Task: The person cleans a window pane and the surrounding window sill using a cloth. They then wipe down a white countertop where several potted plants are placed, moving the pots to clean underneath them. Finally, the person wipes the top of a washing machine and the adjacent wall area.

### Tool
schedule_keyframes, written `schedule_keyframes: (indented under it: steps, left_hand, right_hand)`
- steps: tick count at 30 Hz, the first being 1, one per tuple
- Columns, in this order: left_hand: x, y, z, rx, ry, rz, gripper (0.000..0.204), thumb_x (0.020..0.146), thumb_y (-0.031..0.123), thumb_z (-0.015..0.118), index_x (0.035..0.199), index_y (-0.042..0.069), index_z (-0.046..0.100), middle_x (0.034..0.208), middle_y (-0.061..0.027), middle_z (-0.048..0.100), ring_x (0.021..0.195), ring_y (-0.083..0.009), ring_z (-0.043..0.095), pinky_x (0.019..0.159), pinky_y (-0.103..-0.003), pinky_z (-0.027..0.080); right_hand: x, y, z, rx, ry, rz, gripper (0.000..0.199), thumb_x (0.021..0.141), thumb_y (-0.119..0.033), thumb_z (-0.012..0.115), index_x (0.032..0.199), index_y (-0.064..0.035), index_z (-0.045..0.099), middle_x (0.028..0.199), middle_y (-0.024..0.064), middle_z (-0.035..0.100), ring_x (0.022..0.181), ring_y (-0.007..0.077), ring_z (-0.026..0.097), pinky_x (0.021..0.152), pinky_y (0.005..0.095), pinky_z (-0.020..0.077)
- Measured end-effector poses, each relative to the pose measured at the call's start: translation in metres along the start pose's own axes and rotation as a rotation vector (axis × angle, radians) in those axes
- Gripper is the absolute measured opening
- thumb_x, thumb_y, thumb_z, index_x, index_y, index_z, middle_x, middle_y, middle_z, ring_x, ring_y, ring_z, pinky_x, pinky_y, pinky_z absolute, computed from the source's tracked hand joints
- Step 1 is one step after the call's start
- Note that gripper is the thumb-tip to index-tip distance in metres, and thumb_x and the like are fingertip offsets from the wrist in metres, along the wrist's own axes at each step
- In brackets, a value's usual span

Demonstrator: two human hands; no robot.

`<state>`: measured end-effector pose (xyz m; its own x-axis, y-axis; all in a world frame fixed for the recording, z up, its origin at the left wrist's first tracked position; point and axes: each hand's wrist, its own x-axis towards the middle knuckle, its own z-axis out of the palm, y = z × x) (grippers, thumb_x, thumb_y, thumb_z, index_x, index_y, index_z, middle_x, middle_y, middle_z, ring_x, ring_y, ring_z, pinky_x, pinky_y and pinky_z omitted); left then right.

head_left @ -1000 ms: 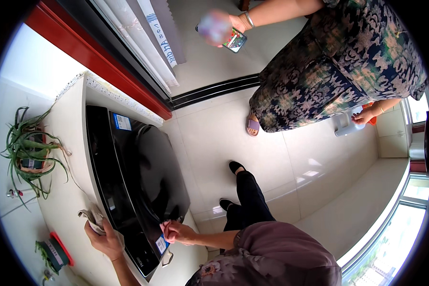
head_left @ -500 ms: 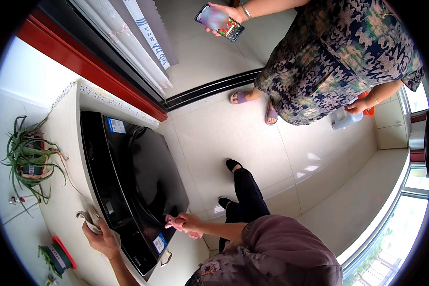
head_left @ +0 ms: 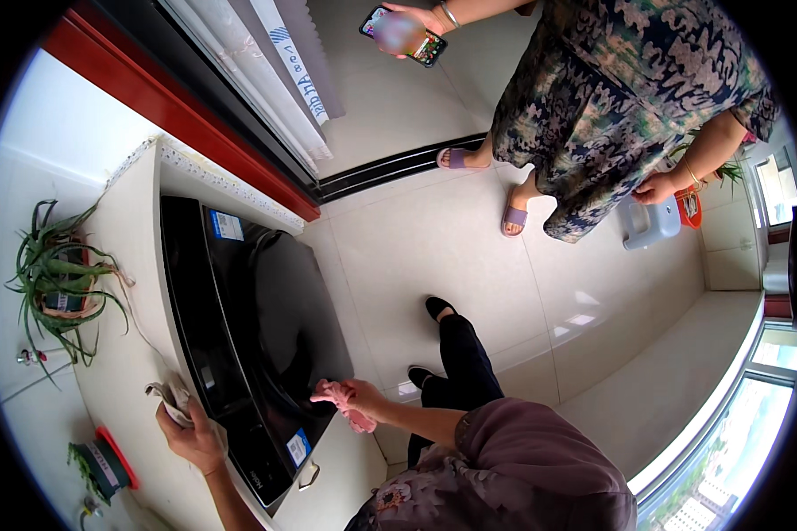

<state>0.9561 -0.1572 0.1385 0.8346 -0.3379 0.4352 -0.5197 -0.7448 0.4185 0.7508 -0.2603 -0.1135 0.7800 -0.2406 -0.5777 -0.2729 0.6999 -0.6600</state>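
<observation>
My left hand (head_left: 195, 440) grips a crumpled beige cloth (head_left: 172, 398) on the white countertop, beside the control panel of a black washing machine (head_left: 208, 354). Its fingers curl round the cloth. In my right hand (head_left: 363, 400) is a bunched pink cloth (head_left: 335, 392), which hangs out on both sides of the closed fingers. That hand is above the near corner of the machine's dark front, by the round door (head_left: 297, 327). Whether the pink cloth touches the machine, I cannot tell.
A potted aloe (head_left: 62, 265) and a smaller pot (head_left: 102, 469) with a red rim stand left. Another person (head_left: 629, 115) in a patterned dress stands across the tiled floor, holding a phone (head_left: 405, 35). A pale blue stool (head_left: 651, 221) is beside them. A black door track (head_left: 398, 168) crosses behind.
My view has shifted slightly. The other person has stepped a little to the right, and more of the stool shows. Both my hands keep their cloths in nearly the same places.
</observation>
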Motion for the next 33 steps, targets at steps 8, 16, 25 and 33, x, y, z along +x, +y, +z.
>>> schedule_keyframes:
  steps: [8, 16, 25, 33]
  left_hand:
    - [-0.018, -0.016, -0.023, -0.030, 0.011, -0.002, 0.043, 0.083, 0.023, 0.065, 0.116, -0.003, 0.055, 0.103, -0.0199, 0.062, 0.091, -0.0332, 0.061, 0.084, -0.038, 0.048]
    - [-0.029, -0.012, -0.036, -0.051, 0.038, 0.017, 0.045, 0.083, 0.022, 0.066, 0.117, -0.003, 0.055, 0.106, -0.0210, 0.063, 0.095, -0.0342, 0.061, 0.086, -0.038, 0.048]
    - [-0.024, -0.008, -0.039, 0.009, 0.026, 0.017, 0.044, 0.082, 0.021, 0.066, 0.116, -0.004, 0.055, 0.104, -0.0219, 0.063, 0.093, -0.0371, 0.061, 0.085, -0.039, 0.048]
    - [-0.019, -0.009, -0.039, 0.001, 0.041, 0.022, 0.042, 0.081, 0.021, 0.066, 0.114, -0.004, 0.056, 0.102, -0.0223, 0.063, 0.092, -0.0384, 0.061, 0.084, -0.040, 0.048]
  right_hand:
    - [0.017, 0.072, 0.004, -0.170, 0.143, -0.158, 0.021, 0.081, 0.004, 0.062, 0.100, -0.0002, 0.056, 0.086, 0.0093, 0.061, 0.074, 0.0172, 0.064, 0.063, 0.0300, 0.0548]
    - [-0.013, 0.046, 0.010, -0.128, 0.115, -0.094, 0.019, 0.083, 0.004, 0.060, 0.101, -0.0007, 0.057, 0.090, 0.0101, 0.061, 0.079, 0.0185, 0.064, 0.066, 0.0313, 0.0563]
    - [-0.021, 0.026, 0.010, 0.118, 0.115, -0.078, 0.010, 0.085, 0.001, 0.054, 0.094, -0.0036, 0.057, 0.083, 0.0077, 0.061, 0.076, 0.0179, 0.062, 0.064, 0.0317, 0.0527]
    - [-0.020, 0.007, 0.003, 0.093, 0.076, -0.024, 0.026, 0.087, 0.002, 0.058, 0.113, 0.0000, 0.058, 0.099, 0.0113, 0.064, 0.084, 0.0200, 0.063, 0.072, 0.0335, 0.0544]
